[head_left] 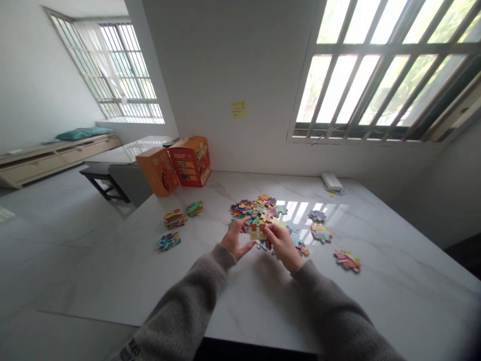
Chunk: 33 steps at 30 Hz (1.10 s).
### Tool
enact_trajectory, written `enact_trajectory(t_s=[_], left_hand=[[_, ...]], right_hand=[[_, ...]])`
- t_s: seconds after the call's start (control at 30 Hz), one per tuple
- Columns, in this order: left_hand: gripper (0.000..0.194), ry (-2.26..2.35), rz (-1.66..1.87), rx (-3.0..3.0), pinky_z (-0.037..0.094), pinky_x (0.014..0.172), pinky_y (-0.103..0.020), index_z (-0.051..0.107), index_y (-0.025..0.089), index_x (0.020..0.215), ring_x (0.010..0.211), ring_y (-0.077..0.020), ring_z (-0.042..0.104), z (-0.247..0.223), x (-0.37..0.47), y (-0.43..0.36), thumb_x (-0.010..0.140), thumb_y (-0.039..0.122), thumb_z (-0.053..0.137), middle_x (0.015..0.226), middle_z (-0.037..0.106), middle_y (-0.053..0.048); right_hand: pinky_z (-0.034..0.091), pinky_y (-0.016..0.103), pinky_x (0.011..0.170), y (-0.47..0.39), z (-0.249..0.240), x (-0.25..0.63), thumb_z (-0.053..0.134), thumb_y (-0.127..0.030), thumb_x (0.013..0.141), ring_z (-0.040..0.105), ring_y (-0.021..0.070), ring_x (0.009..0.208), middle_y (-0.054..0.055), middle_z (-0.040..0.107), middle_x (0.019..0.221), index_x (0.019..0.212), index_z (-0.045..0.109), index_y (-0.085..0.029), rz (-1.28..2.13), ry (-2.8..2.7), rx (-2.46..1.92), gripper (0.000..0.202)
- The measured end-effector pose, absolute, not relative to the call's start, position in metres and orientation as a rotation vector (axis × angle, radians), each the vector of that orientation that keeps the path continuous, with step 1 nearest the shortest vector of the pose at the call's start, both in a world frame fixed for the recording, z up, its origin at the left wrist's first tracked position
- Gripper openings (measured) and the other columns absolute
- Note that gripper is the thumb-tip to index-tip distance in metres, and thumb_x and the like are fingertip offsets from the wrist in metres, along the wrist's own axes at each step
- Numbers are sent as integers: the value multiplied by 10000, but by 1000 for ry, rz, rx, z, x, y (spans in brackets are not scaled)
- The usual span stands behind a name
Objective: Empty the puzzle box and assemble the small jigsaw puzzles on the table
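Brown and yellow-green show on the small puzzle piece [257, 231] raised between the two hands, before the near side of a mixed heap of pieces [257, 206]. The right hand [282, 244] pinches its right edge, thumb and fingertips closed together on it. The left hand [236, 239] has thumb and forefinger spread wide around the left end; whether either touches it, I cannot tell. Around the heap, on the white marbled table [248, 306], three small stacks [175, 219] lie to the left and three clusters [321, 233] to the right. Farther back stand two orange boxes [191, 161] at the left and a white device with a cable [330, 181] at the right. Above, a yellow note [239, 110] sticks to the wall.
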<state>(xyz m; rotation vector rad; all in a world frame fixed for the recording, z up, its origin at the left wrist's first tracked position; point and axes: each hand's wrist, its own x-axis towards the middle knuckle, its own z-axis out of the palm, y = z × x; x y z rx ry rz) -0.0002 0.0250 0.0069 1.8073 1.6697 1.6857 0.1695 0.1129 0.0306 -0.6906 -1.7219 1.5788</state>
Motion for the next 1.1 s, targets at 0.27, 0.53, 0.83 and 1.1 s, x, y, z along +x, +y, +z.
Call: enact_trajectory(t_s=[0.27, 0.53, 0.83, 1.1], left_hand=[[480, 2050, 1381, 2230, 483, 887, -410, 594, 187, 1196, 985, -258, 592, 11, -19, 13, 799, 431, 707, 1073, 645, -106], [417, 3050, 1248, 1298, 421, 974, -488, 617, 210, 1136, 1110, -323, 537, 34, -161, -53, 769, 387, 710, 1132, 600, -131], [356, 3016, 1051, 1014, 408, 897, -598, 638, 231, 1049, 1126, -383, 525, 21, -217, -71, 749, 406, 716, 1138, 605, -161], [505, 3050, 1204, 1058, 394, 979, -582, 574, 211, 1224, 1197, -379, 481, 23, -189, -69, 760, 369, 696, 1244, 532, -185]], right_hand=[[358, 227, 444, 109, 28, 168, 583, -562, 865, 456, 103, 472, -41, 530, 593, 919, 576, -186, 1567, -1732, -641, 380], [423, 267, 537, 105, 25, 171, 512, -439, 935, 524, 135, 578, 4, 595, 709, 1034, 590, -193, 1422, -1945, -574, 276], [445, 305, 606, 113, 28, 174, 506, -409, 926, 548, 173, 628, 12, 592, 697, 1030, 598, -193, 1232, -1960, -599, 257], [438, 323, 714, 123, 26, 164, 441, -286, 960, 576, 205, 755, 53, 645, 804, 988, 629, -195, 776, -2303, -586, 211]])
